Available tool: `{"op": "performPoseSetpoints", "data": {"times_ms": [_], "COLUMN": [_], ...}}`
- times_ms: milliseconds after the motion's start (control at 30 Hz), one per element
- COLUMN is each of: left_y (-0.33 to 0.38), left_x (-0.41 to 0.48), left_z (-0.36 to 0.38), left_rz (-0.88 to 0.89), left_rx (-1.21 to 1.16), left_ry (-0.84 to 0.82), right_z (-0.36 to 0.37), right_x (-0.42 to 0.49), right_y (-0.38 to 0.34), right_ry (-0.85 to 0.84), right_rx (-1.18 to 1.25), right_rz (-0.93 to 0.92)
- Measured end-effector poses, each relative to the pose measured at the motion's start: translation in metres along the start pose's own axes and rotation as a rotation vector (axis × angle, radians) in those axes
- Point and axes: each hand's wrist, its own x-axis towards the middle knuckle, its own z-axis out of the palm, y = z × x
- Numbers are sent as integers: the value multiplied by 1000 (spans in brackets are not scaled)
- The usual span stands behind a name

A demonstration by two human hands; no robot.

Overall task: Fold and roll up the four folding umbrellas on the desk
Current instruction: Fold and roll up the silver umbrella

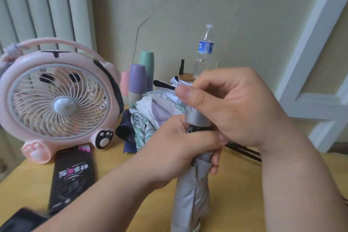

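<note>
I hold a grey folding umbrella (191,199) upright above the yellow desk (120,167), its silver handle cap (195,118) on top. My left hand (178,149) grips the gathered grey canopy just below the cap. My right hand (235,107) curls around the silver cap from the right. Behind the hands lies an unfolded white umbrella (150,111) with green and purple print, piled loosely. A dark navy umbrella (127,133) lies partly under it. Black metal ribs (244,151) of something stick out to the right, mostly hidden by my right wrist.
A pink desk fan (58,100) stands at the left. A black box (72,177) lies in front of it. Stacked pastel cups (138,81) and a water bottle (205,51) stand at the back by the wall. A dark object (20,220) sits at the bottom left.
</note>
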Motion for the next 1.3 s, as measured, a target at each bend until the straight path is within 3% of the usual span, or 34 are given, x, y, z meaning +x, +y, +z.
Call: {"op": "performPoseSetpoints", "data": {"times_ms": [367,767,933,1167,1300], "left_y": [4,2,-5,-14,-34], "left_x": [-3,2,2,1,-1], "left_z": [5,1,-1,-17,-25], "left_rz": [-12,-59,-35,-252,-333], "left_rx": [44,-45,-16,308,271], "left_ry": [-56,-130,-95,-400,-413], "right_z": [-8,-7,-8,-11,-6], "right_x": [-5,-8,-3,-4,-6], "right_y": [1,6,15,19,26], "right_ry": [22,-96,-80,-43,-19], "right_rx": [32,289,205,34,-95], "right_rz": [-64,128,111,71,103]}}
